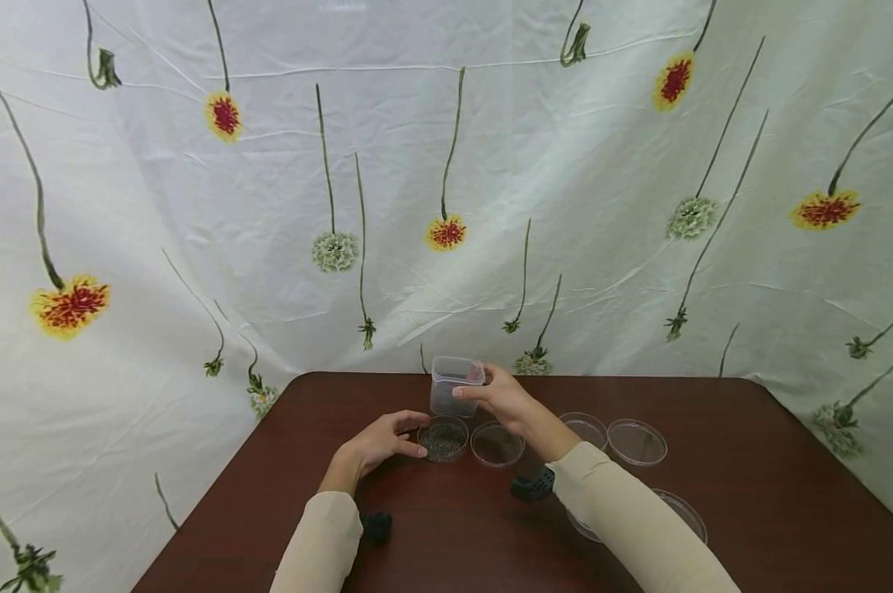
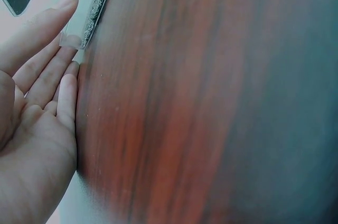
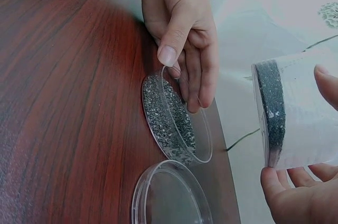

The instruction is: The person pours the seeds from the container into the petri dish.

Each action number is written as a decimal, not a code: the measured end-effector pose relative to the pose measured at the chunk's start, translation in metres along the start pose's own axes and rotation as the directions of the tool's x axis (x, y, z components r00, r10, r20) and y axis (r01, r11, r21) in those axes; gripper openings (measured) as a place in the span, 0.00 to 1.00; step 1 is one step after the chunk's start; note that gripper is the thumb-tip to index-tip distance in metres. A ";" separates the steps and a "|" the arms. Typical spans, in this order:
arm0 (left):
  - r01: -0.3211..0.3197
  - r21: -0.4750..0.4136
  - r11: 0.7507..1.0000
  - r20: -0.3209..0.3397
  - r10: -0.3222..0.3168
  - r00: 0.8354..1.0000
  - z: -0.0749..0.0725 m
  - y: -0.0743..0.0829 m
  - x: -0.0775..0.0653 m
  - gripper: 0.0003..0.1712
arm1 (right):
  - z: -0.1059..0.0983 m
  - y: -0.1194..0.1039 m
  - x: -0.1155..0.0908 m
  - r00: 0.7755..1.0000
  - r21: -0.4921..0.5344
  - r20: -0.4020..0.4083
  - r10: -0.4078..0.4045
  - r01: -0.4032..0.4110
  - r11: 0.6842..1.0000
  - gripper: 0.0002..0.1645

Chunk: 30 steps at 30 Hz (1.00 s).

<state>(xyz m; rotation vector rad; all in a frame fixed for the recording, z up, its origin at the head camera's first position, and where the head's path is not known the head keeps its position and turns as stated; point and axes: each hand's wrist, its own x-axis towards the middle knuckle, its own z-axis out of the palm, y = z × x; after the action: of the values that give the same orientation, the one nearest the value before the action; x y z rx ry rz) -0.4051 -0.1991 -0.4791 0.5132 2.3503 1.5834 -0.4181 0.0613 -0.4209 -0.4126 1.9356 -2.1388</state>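
Note:
My left hand [image 1: 378,445] holds a round clear petri dish [image 1: 442,440] at its side, thumb on the near rim and fingers round the far side. Dark grey granules cover the bottom of this dish, as the right wrist view shows. My right hand [image 1: 507,399] grips a translucent plastic tub [image 1: 446,399] just behind the dish. A layer of the same dark granules [image 3: 271,113] lies along the tub's base in the right wrist view. Directly right of the filled dish stands a second petri dish [image 1: 497,445], see-through, with no granules showing in it.
Farther right on the dark brown table [image 1: 446,535] are two more clear dishes, one partly behind my right wrist and one beside it [image 1: 666,445]. Others [image 1: 694,515] lie partly hidden under the right forearm. A white flowered cloth [image 1: 387,189] hangs behind the table.

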 end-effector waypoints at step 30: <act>-0.042 0.100 0.994 -0.075 0.049 0.996 0.003 0.006 -0.003 0.47 | -0.042 -0.022 -0.018 0.999 -0.129 -0.020 -0.025 0.023 0.991 0.50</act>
<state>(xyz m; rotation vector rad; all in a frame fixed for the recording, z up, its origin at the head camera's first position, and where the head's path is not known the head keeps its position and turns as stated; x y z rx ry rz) -0.4005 -0.1952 -0.4742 0.5392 2.5011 1.5390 -0.4160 0.1088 -0.4037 -0.4394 2.0981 -2.0480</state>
